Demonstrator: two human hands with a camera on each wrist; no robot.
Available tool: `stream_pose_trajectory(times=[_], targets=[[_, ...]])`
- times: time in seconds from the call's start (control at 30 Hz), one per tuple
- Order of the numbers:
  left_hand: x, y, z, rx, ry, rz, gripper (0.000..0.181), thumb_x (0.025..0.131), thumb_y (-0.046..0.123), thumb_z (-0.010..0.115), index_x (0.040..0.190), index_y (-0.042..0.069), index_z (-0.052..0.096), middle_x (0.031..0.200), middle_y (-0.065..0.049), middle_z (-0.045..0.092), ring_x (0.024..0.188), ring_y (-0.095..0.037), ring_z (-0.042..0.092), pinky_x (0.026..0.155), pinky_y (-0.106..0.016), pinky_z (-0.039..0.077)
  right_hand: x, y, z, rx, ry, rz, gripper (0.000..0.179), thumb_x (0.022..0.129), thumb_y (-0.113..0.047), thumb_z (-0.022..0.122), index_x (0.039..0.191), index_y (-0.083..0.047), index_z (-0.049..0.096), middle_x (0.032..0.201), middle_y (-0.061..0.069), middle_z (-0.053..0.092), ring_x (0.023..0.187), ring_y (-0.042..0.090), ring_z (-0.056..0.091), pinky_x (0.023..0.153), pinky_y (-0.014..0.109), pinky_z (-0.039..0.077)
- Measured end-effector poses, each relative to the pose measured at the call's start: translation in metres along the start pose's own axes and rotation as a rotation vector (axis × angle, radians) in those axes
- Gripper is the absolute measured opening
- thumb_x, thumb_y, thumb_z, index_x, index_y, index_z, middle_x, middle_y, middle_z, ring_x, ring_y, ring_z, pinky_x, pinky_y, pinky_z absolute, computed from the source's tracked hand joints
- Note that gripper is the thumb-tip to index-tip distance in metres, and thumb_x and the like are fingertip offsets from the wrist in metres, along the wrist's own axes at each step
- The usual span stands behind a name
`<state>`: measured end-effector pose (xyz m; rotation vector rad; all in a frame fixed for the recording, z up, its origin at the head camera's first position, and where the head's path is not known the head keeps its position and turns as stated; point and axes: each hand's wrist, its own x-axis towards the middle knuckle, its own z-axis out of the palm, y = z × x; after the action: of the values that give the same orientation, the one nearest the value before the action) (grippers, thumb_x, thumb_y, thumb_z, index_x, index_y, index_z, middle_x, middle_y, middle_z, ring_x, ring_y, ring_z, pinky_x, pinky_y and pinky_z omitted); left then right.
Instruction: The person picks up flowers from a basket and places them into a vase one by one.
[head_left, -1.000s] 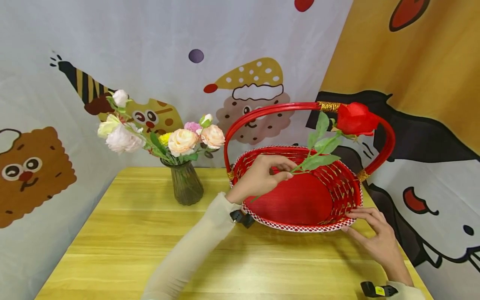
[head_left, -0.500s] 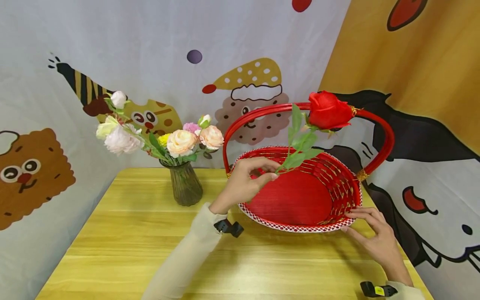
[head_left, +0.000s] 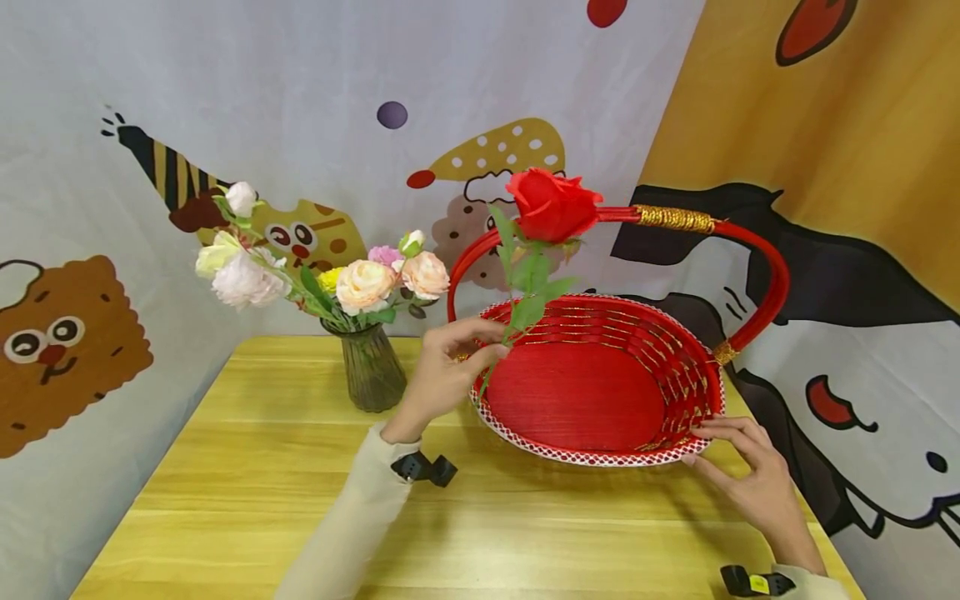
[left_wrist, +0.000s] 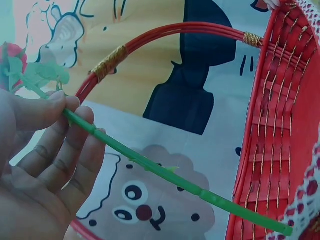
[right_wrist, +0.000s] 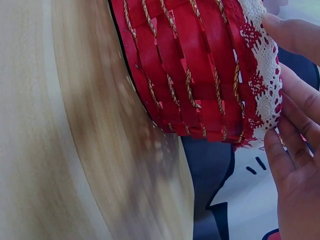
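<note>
My left hand point(head_left: 446, 375) pinches the green stem point(left_wrist: 165, 172) of a red rose point(head_left: 553, 206) between thumb and fingers. The bloom points up in front of the basket's handle, and the stem's lower end slants down over the left rim. The red woven basket point(head_left: 577, 400) stands on the table, its interior bare. My right hand point(head_left: 753, 475) holds the basket's white lace rim point(right_wrist: 267, 75) at the front right, thumb on one side and fingers on the other.
Left of the basket stands a ribbed grey glass vase point(head_left: 375, 367) with several pale and peach flowers point(head_left: 365, 285). The basket's tall red handle point(head_left: 772, 258) arches above it. A cartoon-printed curtain point(head_left: 300, 83) hangs behind the wooden table point(head_left: 247, 483).
My left hand has moved left with the rose, from over the basket's middle to its left rim. The rose has become more upright. My right hand has stayed on the rim.
</note>
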<state>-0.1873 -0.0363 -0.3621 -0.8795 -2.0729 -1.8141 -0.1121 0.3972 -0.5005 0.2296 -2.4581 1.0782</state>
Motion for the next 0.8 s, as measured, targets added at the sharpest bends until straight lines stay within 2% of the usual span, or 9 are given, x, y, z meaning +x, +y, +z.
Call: stream_pose_trajectory(times=[0.1, 0.2, 0.33, 0.53, 0.67, 0.8], targets=[[-0.004, -0.002, -0.006, -0.002, 0.024, 0.001, 0.018, 0.092, 0.002, 0.074, 0.11, 0.003, 0.076, 0.098, -0.016, 0.076, 0.082, -0.027, 0.071, 0.077, -0.029, 0.059, 0.0, 0.0, 0.0, -0.004, -0.002, 0.01, 0.047, 0.067, 0.005, 0.092, 0.108, -0.013, 0.077, 0.124, 0.004, 0.062, 0.122, -0.006, 0.041, 0.094, 0.001, 0.031], [-0.008, -0.003, -0.013, 0.008, 0.061, -0.002, 0.017, 0.092, 0.001, 0.075, 0.109, 0.003, 0.077, 0.098, -0.016, 0.075, 0.084, -0.018, 0.071, 0.079, -0.029, 0.059, -0.001, -0.001, 0.0, -0.014, -0.004, 0.032, 0.046, 0.068, 0.002, 0.093, 0.108, -0.014, 0.077, 0.124, 0.001, 0.062, 0.122, -0.008, 0.04, 0.093, 0.002, 0.03], [-0.013, -0.004, -0.023, 0.021, 0.134, 0.025, 0.017, 0.09, -0.001, 0.076, 0.106, 0.0, 0.077, 0.097, -0.011, 0.076, 0.088, -0.007, 0.07, 0.078, -0.027, 0.059, 0.0, -0.004, -0.001, -0.035, -0.016, 0.06, 0.044, 0.071, -0.003, 0.093, 0.11, -0.015, 0.078, 0.124, -0.004, 0.062, 0.123, -0.01, 0.038, 0.092, 0.003, 0.029], [-0.021, -0.004, -0.038, -0.059, 0.193, 0.083, 0.016, 0.09, -0.005, 0.074, 0.105, -0.009, 0.073, 0.097, 0.004, 0.076, 0.085, -0.01, 0.073, 0.076, -0.028, 0.062, 0.001, -0.009, -0.003, -0.041, -0.029, 0.078, 0.041, 0.074, -0.009, 0.093, 0.111, -0.017, 0.077, 0.125, -0.007, 0.061, 0.124, -0.01, 0.038, 0.092, 0.002, 0.029], [-0.026, -0.004, -0.049, -0.125, 0.217, 0.118, 0.016, 0.09, -0.008, 0.071, 0.105, -0.016, 0.069, 0.1, 0.005, 0.077, 0.084, -0.013, 0.074, 0.076, -0.03, 0.063, 0.001, -0.009, -0.003, -0.044, -0.034, 0.088, 0.04, 0.074, -0.01, 0.093, 0.11, -0.017, 0.077, 0.124, -0.007, 0.061, 0.124, -0.011, 0.037, 0.091, 0.001, 0.029], [-0.03, -0.003, -0.059, -0.139, 0.261, 0.148, 0.016, 0.092, -0.01, 0.068, 0.105, -0.019, 0.066, 0.103, 0.004, 0.078, 0.084, -0.013, 0.075, 0.075, -0.031, 0.063, 0.0, -0.008, -0.002, -0.039, -0.032, 0.089, 0.041, 0.074, -0.009, 0.093, 0.111, -0.017, 0.077, 0.124, -0.007, 0.061, 0.124, -0.011, 0.038, 0.092, 0.0, 0.029]])
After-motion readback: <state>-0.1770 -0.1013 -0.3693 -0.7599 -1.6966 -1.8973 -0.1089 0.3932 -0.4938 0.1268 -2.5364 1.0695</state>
